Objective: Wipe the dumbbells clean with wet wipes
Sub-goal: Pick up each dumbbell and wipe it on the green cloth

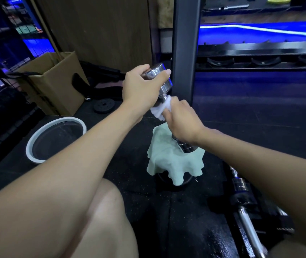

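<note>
Dumbbell (164,84) of chrome stands tilted near the middle of the view, held between both hands, its lower end (185,146) resting on a pale green cloth (167,159) draped over a dark round object on the black floor (241,118). Nearest the camera a bare knee (103,220) shows at the bottom, and to the right a chrome bar (247,222) lies on the floor, partly under the right forearm. The right hand (182,120) is curled round the dumbbell's handle with a white wipe (160,110) bunched under its fingers, so the handle itself is mostly hidden. Just above, the left hand (141,86) grips the upper head, thumb and fingers wrapped round the shiny cylinder. To the left of the arms a round basin (36,138) with a white rim sits on the floor. Farther back lie a small black weight plate (104,105) and an open cardboard box (53,84), with black straps beside it. Behind the dumbbell rises a dark upright post (185,43); to its right runs a black rack (260,60) with curved cradles, and a wooden panel (100,28) stands to the left. Blue light glows at the far back
</note>
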